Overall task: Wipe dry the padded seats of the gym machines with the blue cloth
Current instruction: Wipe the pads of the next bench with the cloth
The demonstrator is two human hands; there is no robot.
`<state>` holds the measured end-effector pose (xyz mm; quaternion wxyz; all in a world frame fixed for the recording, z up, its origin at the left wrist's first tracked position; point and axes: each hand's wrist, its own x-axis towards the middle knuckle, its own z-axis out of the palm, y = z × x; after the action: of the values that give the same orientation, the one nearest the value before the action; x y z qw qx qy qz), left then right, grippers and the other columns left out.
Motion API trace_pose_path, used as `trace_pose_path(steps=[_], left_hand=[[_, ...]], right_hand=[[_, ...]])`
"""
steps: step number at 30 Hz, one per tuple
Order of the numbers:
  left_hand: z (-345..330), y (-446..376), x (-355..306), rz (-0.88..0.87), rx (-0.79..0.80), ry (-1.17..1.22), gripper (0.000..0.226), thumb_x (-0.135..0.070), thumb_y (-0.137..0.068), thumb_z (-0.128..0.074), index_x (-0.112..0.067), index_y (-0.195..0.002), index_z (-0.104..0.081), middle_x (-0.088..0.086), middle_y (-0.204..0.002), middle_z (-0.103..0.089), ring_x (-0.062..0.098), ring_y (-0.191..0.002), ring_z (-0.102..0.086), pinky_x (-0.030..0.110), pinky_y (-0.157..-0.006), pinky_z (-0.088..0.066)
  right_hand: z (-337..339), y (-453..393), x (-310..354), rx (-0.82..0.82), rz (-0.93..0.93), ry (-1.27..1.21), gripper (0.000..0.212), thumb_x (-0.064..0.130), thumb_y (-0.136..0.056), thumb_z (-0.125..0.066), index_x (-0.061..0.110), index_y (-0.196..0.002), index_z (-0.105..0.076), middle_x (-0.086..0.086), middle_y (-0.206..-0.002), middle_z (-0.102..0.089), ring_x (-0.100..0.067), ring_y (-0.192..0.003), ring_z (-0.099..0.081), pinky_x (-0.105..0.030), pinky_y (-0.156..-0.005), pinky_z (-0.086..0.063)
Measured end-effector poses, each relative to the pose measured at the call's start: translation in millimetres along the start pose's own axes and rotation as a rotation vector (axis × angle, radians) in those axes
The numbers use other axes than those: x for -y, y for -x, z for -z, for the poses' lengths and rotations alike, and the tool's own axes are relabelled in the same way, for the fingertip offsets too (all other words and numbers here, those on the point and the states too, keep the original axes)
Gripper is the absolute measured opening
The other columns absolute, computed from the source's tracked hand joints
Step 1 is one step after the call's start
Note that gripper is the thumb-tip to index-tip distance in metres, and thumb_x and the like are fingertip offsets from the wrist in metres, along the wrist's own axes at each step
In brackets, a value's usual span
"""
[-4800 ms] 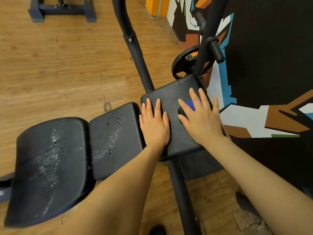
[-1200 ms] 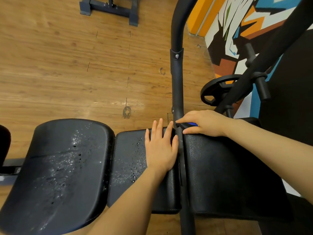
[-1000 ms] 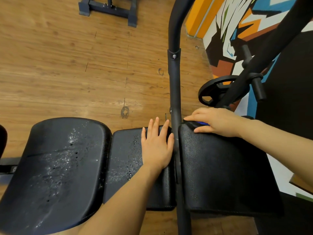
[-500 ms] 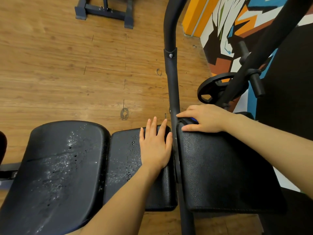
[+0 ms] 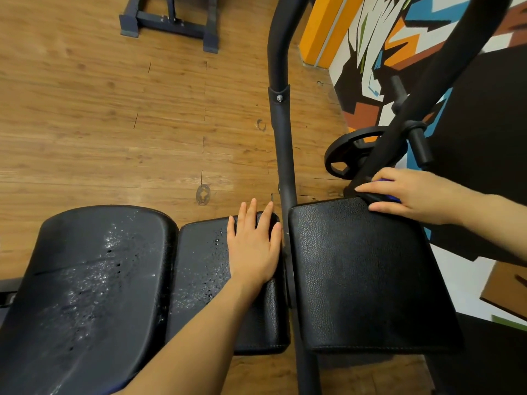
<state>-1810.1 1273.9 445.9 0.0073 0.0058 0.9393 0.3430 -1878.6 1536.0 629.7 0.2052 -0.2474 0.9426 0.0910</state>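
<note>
While your left hand (image 5: pixel 254 246) lies flat with straight fingers on the middle pad (image 5: pixel 205 280), your right hand (image 5: pixel 410 195) presses the blue cloth (image 5: pixel 392 197) down at the far right corner of the right-hand pad (image 5: pixel 368 275). Only a sliver of blue shows beneath your palm; your thumb and fingers lie fairly straight over it, so you seem to press it rather than clench it, though how much the fingers curl under is hidden.

Taking the right-hand pad as the landmark: it looks dry and pebbled, with no drops on it. Just to its left, a black steel upright (image 5: pixel 282 132) runs up between it and the middle pad. The middle pad carries water droplets on the half away from the right-hand pad, left of your hand. Further left, touching the middle pad, the large curved pad (image 5: pixel 85 280) is speckled with droplets across its centre. Beyond the far right corner of the right-hand pad sits a black weight plate (image 5: pixel 342 155) on a slanted bar. The painted wall (image 5: pixel 370 38) stands to its right, and wood flooring (image 5: pixel 114 109) lies beyond it.
</note>
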Motion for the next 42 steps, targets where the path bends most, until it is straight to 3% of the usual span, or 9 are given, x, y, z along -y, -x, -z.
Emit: trace_pose_path(steps=[5, 9, 14, 18, 25, 29, 32, 36, 42], left_hand=[[-0.3, 0.5, 0.6, 0.001, 0.003, -0.012, 0.073, -0.057, -0.088, -0.003, -0.032, -0.150, -0.033, 0.002, -0.162, -0.020, 0.019, -0.150, -0.007, 0.043, -0.120, -0.003], [-0.9, 0.6, 0.8, 0.001, 0.006, -0.014, 0.074, -0.058, -0.088, -0.002, -0.033, -0.151, -0.031, 0.001, -0.162, -0.020, 0.018, -0.151, -0.006, 0.042, -0.120, -0.003], [-1.6, 1.3, 1.3, 0.001, 0.004, -0.005, 0.074, -0.058, -0.087, -0.002, -0.033, -0.151, -0.031, 0.001, -0.162, -0.020, 0.018, -0.150, -0.006, 0.043, -0.121, -0.003], [-0.7, 1.2, 1.9, 0.000, 0.003, 0.006, 0.075, -0.059, -0.086, -0.002, -0.033, -0.151, -0.032, 0.002, -0.162, -0.020, 0.019, -0.150, -0.007, 0.042, -0.120, -0.003], [0.1, 1.6, 1.4, 0.000, 0.015, 0.015, 0.078, -0.060, -0.085, -0.001, -0.033, -0.151, -0.031, 0.002, -0.162, -0.019, 0.019, -0.151, -0.006, 0.042, -0.120, -0.002], [0.0, 0.5, 1.0, 0.000, 0.039, 0.009, 0.072, -0.059, -0.089, -0.005, -0.032, -0.151, -0.030, 0.002, -0.162, -0.018, 0.019, -0.151, -0.005, 0.042, -0.120, -0.002], [1.7, -2.7, 0.3, 0.011, 0.085, 0.011, 0.061, -0.054, -0.096, -0.017, -0.032, -0.153, -0.026, 0.003, -0.163, -0.013, 0.019, -0.151, -0.003, 0.044, -0.120, -0.001], [9.0, 4.0, 2.2, -0.142, 0.076, 0.038, 0.070, -0.061, -0.089, -0.009, -0.036, -0.153, -0.020, 0.001, -0.164, -0.005, 0.018, -0.151, 0.002, 0.041, -0.119, 0.001], [9.3, 12.6, 11.8, -0.502, 0.110, 0.012, 0.059, -0.054, -0.097, -0.026, -0.038, -0.153, -0.018, -0.002, -0.164, -0.005, 0.017, -0.151, 0.002, 0.040, -0.121, 0.001]], right_hand=[[-8.9, -21.2, 19.0, -0.014, -0.012, 0.029, 0.079, 0.074, -0.078, -0.020, 0.037, -0.143, -0.044, 0.002, -0.127, -0.052, -0.018, -0.114, -0.052, -0.030, -0.096, -0.042], [-14.9, -44.5, 40.4, 0.000, -0.002, 0.014, 0.087, 0.083, -0.072, -0.016, 0.037, -0.137, -0.052, 0.003, -0.125, -0.054, -0.020, -0.115, -0.053, -0.038, -0.096, -0.044], [-15.3, -46.7, 48.9, -0.036, -0.071, 0.039, 0.089, 0.086, -0.069, -0.008, 0.034, -0.114, -0.065, 0.005, -0.110, -0.058, -0.019, -0.103, -0.058, -0.040, -0.085, -0.050], [-11.8, -29.9, 39.6, -0.084, -0.124, 0.038, 0.085, 0.084, -0.071, -0.014, 0.031, -0.113, -0.066, 0.005, -0.107, -0.057, -0.017, -0.100, -0.057, -0.041, -0.080, -0.052], [-19.5, 8.0, 29.0, -0.257, -0.224, 0.026, 0.070, 0.068, -0.083, -0.034, 0.018, -0.122, -0.064, -0.002, -0.115, -0.059, -0.024, -0.108, -0.054, -0.039, -0.087, -0.050], [-39.7, 16.8, 41.9, -0.463, -0.318, -0.044, 0.052, 0.039, -0.089, -0.062, 0.004, -0.127, -0.060, -0.017, -0.122, -0.058, -0.037, -0.119, -0.050, -0.045, -0.103, -0.040], [-60.0, 27.8, 57.5, -0.589, -0.416, -0.064, 0.052, 0.025, -0.087, -0.070, -0.001, -0.130, -0.057, -0.025, -0.129, -0.054, -0.045, -0.129, -0.042, -0.052, -0.108, -0.035], [-79.4, 47.4, 84.2, -0.705, -0.519, -0.074, 0.050, 0.019, -0.086, -0.072, -0.004, -0.127, -0.058, -0.027, -0.128, -0.054, -0.048, -0.128, -0.044, -0.055, -0.101, -0.042], [-91.5, 67.6, 115.3, -0.722, -0.678, -0.053, 0.049, 0.027, -0.087, -0.068, 0.001, -0.128, -0.058, -0.025, -0.132, -0.055, -0.045, -0.128, -0.045, -0.055, -0.095, -0.047]])
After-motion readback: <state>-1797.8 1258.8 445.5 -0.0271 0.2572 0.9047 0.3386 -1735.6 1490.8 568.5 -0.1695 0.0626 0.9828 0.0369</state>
